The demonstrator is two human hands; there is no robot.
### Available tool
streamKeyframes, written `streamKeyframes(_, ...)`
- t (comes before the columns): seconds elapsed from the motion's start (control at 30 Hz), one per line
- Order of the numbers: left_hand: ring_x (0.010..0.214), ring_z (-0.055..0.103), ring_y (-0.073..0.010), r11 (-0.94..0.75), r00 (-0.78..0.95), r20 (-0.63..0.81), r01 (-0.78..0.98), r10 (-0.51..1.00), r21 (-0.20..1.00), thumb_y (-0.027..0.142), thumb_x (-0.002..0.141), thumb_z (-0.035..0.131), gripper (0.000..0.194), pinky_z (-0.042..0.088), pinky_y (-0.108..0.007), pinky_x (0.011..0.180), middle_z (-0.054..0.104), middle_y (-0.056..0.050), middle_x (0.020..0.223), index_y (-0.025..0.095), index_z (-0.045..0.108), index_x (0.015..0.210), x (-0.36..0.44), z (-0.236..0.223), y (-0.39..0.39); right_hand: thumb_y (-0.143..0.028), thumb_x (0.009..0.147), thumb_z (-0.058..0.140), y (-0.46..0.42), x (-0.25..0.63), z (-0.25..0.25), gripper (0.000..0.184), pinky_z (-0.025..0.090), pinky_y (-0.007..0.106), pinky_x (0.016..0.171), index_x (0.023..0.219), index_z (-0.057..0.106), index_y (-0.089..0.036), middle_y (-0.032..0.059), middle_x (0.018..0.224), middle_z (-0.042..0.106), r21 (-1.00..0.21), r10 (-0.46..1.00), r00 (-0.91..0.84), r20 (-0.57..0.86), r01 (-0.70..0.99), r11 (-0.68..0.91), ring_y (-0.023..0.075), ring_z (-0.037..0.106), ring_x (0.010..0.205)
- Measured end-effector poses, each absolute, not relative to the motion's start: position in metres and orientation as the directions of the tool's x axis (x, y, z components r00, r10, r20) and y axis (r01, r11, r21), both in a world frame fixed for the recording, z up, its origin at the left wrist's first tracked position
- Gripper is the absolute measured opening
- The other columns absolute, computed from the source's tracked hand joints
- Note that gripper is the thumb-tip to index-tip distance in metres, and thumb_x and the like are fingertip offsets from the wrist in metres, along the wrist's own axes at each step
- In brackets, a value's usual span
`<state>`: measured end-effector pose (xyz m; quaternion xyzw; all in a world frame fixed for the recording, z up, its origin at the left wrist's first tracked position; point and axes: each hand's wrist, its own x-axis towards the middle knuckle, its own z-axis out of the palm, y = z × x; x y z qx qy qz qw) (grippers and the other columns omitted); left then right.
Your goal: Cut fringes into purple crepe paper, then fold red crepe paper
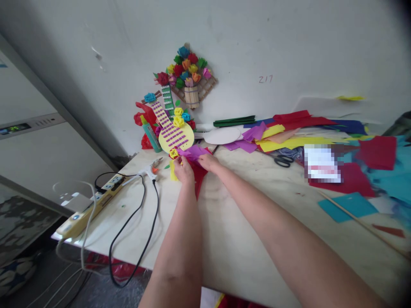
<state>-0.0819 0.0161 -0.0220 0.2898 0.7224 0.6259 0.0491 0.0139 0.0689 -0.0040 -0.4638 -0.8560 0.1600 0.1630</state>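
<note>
A sheet of purple crepe paper (pixel 194 151) is stretched between my two hands near the back of the table. My left hand (pixel 184 170) is closed with its fingertips at the paper's left end. My right hand (pixel 208 162) pinches the other end. Red paper (pixel 200 182) lies under and between the hands, and a bit of yellow paper (pixel 173 172) sticks out left of my left hand. A small yellow paper flower (pixel 174 153) sits just beyond my left fingertips. Behind it leans a yellow guitar-shaped craft (pixel 176 137) with purple strips and paper flowers.
A white hot glue gun (pixel 148 171) lies to the left, its black cord looping over the front edge near a power strip (pixel 75 220). Scissors (pixel 283 161), coloured paper (pixel 348 206) and a wooden stick (pixel 359 220) lie right. A green glue bottle (pixel 152 136) stands behind.
</note>
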Motion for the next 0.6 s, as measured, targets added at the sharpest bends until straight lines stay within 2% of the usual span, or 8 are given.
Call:
streamKeyframes(0.17,0.096,0.059,-0.0196,0.056,-0.809,0.303,0.380,0.504,0.923,0.034,0.082,0.044,0.030,0.042,-0.031,0.087,0.065,-0.009,0.100,0.016,0.061,0.099,-0.080,-0.020,0.015,-0.041,0.086,0.040,0.062,0.013,-0.006,0.037,0.044,0.029,0.072,0.105,0.066,-0.022,0.0067,0.100,0.068,-0.377,0.830,-0.523,0.194,0.741,0.555,0.0212,0.061,0.089)
streamKeyframes(0.37,0.098,0.059,-0.0187,0.121,-0.831,0.266,0.366,0.489,0.923,0.026,0.080,0.045,0.028,0.042,-0.029,0.087,0.065,-0.008,0.100,0.017,0.058,0.103,-0.080,-0.019,0.014,-0.033,0.085,0.044,0.064,0.008,-0.005,0.030,0.044,0.028,0.076,0.100,0.067,-0.022,0.0080,0.100,0.068,-0.322,0.874,-0.449,0.185,0.813,0.486,0.0207,0.061,0.093)
streamKeyframes(0.47,0.098,0.060,-0.0189,0.150,-0.839,0.257,0.367,0.479,0.918,0.019,0.076,0.047,0.032,0.042,-0.029,0.087,0.065,-0.009,0.102,0.017,0.056,0.107,-0.080,-0.020,0.014,-0.032,0.087,0.042,0.067,0.009,-0.003,0.029,0.043,0.028,0.075,0.102,0.065,-0.023,0.0076,0.101,0.067,-0.351,0.899,-0.372,0.230,0.830,0.433,0.0209,0.061,0.094)
streamKeyframes(0.6,0.098,0.060,-0.0194,0.168,-0.833,0.273,0.393,0.481,0.904,0.013,0.073,0.048,0.035,0.042,-0.030,0.087,0.064,-0.010,0.103,0.015,0.055,0.108,-0.080,-0.022,0.015,-0.034,0.088,0.038,0.074,0.018,0.004,0.031,0.043,0.028,0.073,0.104,0.063,-0.022,0.0082,0.100,0.067,-0.453,0.932,-0.229,0.281,0.824,0.339,0.0213,0.061,0.093)
